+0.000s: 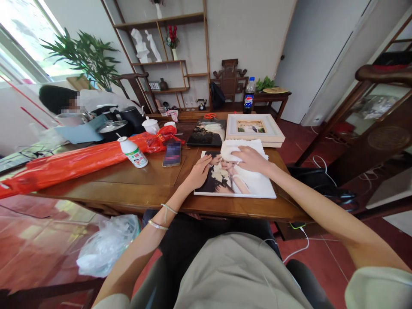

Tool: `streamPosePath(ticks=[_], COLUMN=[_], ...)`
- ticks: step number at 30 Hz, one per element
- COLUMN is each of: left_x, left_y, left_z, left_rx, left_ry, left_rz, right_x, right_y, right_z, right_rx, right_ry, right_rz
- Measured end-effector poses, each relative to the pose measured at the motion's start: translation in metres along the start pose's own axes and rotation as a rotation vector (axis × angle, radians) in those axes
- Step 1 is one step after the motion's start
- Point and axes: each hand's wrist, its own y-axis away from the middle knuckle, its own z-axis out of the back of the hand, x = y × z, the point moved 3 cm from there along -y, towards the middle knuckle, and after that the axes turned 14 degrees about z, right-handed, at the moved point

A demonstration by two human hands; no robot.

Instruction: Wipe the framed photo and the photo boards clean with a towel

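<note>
Pepsi logo (248, 101) on bottle (249, 91)

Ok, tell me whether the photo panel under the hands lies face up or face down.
Face up: the photo panel shows its printed side, with the left hand on it and the right hand on a white cloth.

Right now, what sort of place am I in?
Probably a living room or tea room in a home: there's a wooden table, a display shelf and a leafy plant.

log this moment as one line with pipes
left hand: resting on photo panel | right hand: on white cloth atop panel | beyond panel: dark picture, framed photo | left of panel: phone, white bottle
</note>
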Motion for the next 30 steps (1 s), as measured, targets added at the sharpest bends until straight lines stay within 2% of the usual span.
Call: streamPosePath(ticks=[4,8,11,17,20,23,30], left_x=[0.0,0.003,0.005,0.002,0.001,0.002,0.004], left_y=[0.0,-0.001,-0.002,-0.002,-0.001,-0.002,-0.003], left_z=[0.0,-0.002,-0.003,-0.002,-0.001,-0.001,-0.003], left_rx=[-0.003,-0.008,-0.02,-0.017,-0.004,-0.002,-0.006], left_ry=[-0.006,-0.009,-0.014,0.001,0.007,0.011,-0.012], left_rz=[0.0,-0.005,-0.009,-0.011,-0.01,-0.02,-0.033], right_x=[-0.007,0.007,0.039,0.126,0.144,0.128,0.044], right_y=[-0.01,-0.007,0.004,0.036,0.041,0.032,-0.014], right_z=[-0.003,-0.001,0.007,0.02,0.018,0.016,0.005], right_rx=[-0.008,0.0,-0.008,-0.062,-0.06,-0.062,-0.017], right_ry=[0.008,-0.007,-0.048,-0.097,-0.088,-0.121,-0.041], right_rz=[-0.04,-0.05,0.007,0.154,0.214,0.2,0.023])
